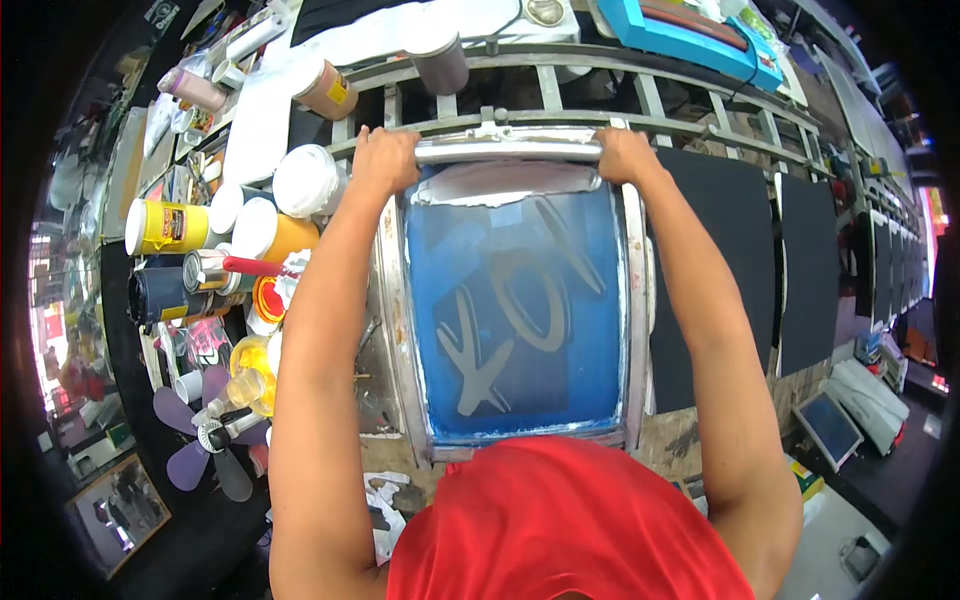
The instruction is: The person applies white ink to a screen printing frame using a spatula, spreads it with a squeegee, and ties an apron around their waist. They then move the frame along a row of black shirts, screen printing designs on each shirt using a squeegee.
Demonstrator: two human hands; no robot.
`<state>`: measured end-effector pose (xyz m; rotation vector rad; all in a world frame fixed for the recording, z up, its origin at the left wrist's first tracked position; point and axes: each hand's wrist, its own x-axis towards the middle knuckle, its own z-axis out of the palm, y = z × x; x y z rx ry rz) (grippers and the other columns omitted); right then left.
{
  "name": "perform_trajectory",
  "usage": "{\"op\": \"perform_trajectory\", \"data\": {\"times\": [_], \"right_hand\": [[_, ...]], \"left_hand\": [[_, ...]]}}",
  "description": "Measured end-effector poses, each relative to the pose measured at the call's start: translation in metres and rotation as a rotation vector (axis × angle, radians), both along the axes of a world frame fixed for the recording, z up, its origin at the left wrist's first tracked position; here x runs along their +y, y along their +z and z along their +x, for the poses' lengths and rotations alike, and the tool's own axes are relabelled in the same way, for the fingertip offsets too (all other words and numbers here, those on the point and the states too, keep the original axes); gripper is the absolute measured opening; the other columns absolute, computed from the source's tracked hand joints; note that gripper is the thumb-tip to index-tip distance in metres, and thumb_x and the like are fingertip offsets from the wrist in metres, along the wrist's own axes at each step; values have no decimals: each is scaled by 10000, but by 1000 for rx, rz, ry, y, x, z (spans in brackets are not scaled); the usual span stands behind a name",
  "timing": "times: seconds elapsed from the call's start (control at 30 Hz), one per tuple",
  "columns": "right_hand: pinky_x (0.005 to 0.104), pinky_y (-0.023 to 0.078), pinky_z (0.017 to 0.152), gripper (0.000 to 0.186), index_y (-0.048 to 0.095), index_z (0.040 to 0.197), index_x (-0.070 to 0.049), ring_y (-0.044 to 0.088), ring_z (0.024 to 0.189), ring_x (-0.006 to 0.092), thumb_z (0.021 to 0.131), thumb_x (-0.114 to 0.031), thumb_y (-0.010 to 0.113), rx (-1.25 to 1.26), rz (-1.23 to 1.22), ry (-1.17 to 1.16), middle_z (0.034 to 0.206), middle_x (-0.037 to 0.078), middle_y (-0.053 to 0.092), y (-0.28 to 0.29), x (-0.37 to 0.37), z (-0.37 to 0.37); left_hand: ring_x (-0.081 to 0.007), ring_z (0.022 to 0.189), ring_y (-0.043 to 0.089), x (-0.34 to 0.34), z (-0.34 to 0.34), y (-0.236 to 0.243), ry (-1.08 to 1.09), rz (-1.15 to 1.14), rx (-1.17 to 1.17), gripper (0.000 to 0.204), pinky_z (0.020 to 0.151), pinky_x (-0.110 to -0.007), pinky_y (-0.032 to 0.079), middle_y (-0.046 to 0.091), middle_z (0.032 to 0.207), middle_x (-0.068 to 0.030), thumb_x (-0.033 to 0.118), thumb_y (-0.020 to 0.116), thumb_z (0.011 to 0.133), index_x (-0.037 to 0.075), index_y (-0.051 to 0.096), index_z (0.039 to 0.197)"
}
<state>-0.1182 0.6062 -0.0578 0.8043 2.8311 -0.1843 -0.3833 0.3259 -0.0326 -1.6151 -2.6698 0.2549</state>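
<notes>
A silk-screen frame (637,320) with blue mesh lies before me, large pale lettering showing through it. Across its far end runs a long metal-handled squeegee (508,151). My left hand (388,160) is closed round the squeegee's left end, and my right hand (627,157) grips the right end. Just on the near side of the squeegee, a band of greyish ink (505,183) spreads over the mesh. Both arms are stretched far forward. The squeegee's lower edge is hard to make out.
Paint tubs crowd the left, including a white tub (308,180) and a yellow tub (168,227), near a purple-bladed fan (210,435). Metal rails (550,88) run behind the frame. Black panels (712,270) lie to the right. A blue machine (690,40) stands at the back.
</notes>
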Motion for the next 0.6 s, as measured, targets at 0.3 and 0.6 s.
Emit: {"op": "perform_trajectory", "data": {"times": [0.3,0.6], "right_hand": [[521,485,957,339,736,1069,-64,676,1143,326,746,-71,634,41,82,57,1176,153,723,-8,-14,2],[495,494,936,312,768,993,-74,709,1030,348,714,-124,640,-97,-35,52,1020,180,751,2,-49,45]], "left_hand": [[-312,1256,612,-21,9,-24,40,4,12,460,1214,-589,292,741,1200,-70,240,777,789,206,702,1241],[-344,1145,667,-52,45,-11,24,-161,-61,419,1202,-626,285,749,1104,-134,172,679,749,184,741,1163]]}}
